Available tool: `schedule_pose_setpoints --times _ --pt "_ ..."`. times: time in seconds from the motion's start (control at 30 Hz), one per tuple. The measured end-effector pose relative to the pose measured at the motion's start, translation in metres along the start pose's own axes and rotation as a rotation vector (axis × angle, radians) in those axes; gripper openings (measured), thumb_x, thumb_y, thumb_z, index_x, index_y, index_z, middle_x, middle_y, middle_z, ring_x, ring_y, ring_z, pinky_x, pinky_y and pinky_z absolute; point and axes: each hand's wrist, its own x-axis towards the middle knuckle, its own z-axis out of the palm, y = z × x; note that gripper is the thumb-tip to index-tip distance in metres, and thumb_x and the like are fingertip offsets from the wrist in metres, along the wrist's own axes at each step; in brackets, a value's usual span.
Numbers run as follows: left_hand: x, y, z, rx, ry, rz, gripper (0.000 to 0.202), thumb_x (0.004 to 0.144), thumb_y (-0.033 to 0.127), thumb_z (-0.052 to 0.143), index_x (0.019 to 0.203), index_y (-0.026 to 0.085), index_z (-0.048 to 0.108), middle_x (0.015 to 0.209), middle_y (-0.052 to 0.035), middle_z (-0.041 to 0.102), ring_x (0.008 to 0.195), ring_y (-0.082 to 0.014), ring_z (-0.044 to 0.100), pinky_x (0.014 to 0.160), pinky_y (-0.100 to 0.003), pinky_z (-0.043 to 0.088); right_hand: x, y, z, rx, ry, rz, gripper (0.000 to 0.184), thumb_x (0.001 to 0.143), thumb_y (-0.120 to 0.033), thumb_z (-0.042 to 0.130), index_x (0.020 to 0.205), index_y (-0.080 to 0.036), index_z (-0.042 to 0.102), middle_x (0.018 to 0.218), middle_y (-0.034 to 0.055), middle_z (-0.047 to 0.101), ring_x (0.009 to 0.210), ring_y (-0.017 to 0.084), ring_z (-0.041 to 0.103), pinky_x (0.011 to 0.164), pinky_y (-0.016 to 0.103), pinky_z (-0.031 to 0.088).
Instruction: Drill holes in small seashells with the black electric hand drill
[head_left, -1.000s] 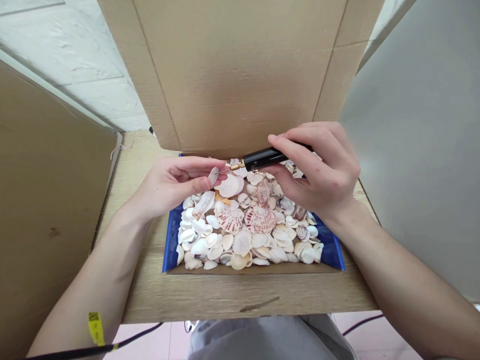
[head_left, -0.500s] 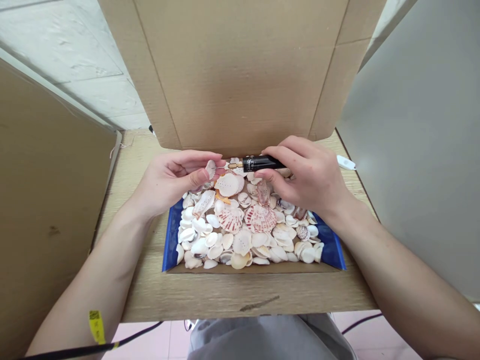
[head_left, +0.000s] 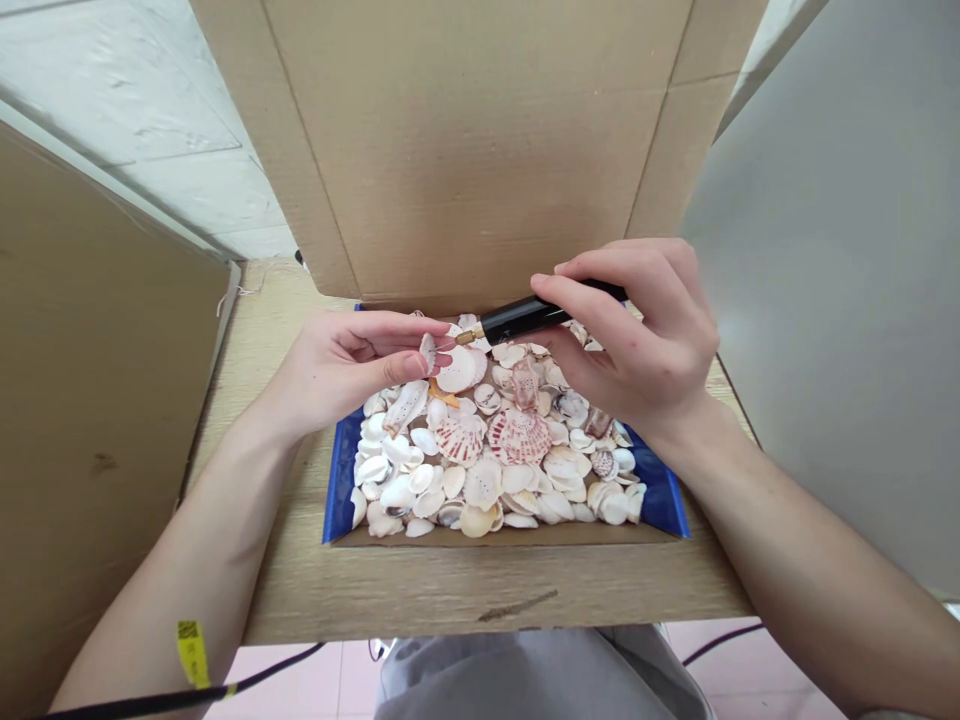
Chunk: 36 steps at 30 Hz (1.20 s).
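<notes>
Between the thumb and fingers of my left hand a small pale seashell is pinched on edge. My right hand is closed round a black pen-shaped mini drill with a brass chuck. Its thin bit points left at the shell; whether the tip touches it I cannot tell. Both hands are above the far part of a shallow cardboard box full of loose shells. Some, like the white shell, carry rows of small dark holes.
The box has blue side flaps and its tall cardboard lid stands up behind. It sits on a wooden table. Brown cardboard walls the left, a grey panel the right. A black cable with a yellow tag crosses my left forearm.
My right hand has risen and shifted slightly right, so the drill now slants, its rear end higher. The shell in my left hand has turned a little and moved slightly right.
</notes>
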Motion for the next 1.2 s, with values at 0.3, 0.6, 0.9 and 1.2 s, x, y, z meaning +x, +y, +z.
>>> schedule_pose_setpoints --times 0.3,0.6,0.9,1.2 --pt "-0.0009 0.0024 0.0033 0.009 0.054 0.005 0.027 0.071 0.022 0.081 0.097 0.030 0.078 0.098 -0.0015 0.078 0.088 -0.0204 0.073 0.078 -0.031 0.060 -0.0060 0.0061 0.0100 0.072 0.034 -0.095 0.029 0.088 -0.041 0.061 0.107 -0.019 0.063 0.090 0.0067 0.066 0.081 0.019 0.060 0.068 0.033 0.047" --pt "-0.0025 0.0027 0.0061 0.023 0.019 -0.008 0.030 0.068 0.021 0.082 0.096 0.031 0.078 0.099 -0.0005 0.077 0.084 -0.0192 0.073 0.073 -0.029 0.061 -0.0061 0.0016 0.0090 0.030 -0.239 -0.102 0.041 0.093 -0.057 0.046 0.097 -0.020 0.064 0.083 0.0032 0.068 0.069 0.013 0.061 0.055 0.027 0.037" --pt "-0.0021 0.0051 0.0039 0.027 0.023 0.002 0.021 0.074 0.026 0.079 0.093 0.033 0.078 0.099 0.0001 0.077 0.087 -0.0209 0.073 0.075 -0.027 0.060 -0.0055 0.0011 0.0095 0.040 -0.179 -0.111 0.040 0.092 -0.056 0.048 0.092 -0.019 0.064 0.081 0.0021 0.068 0.067 0.012 0.061 0.053 0.027 0.036" --pt "-0.0021 0.0046 0.0035 0.012 0.024 -0.034 0.032 0.072 0.023 0.081 0.103 0.024 0.075 0.107 -0.0032 0.076 0.095 -0.0215 0.072 0.082 -0.030 0.061 -0.0059 0.0016 0.0084 0.035 -0.166 -0.127 0.037 0.092 -0.054 0.050 0.093 -0.019 0.062 0.082 0.0025 0.068 0.067 0.012 0.060 0.052 0.027 0.035"
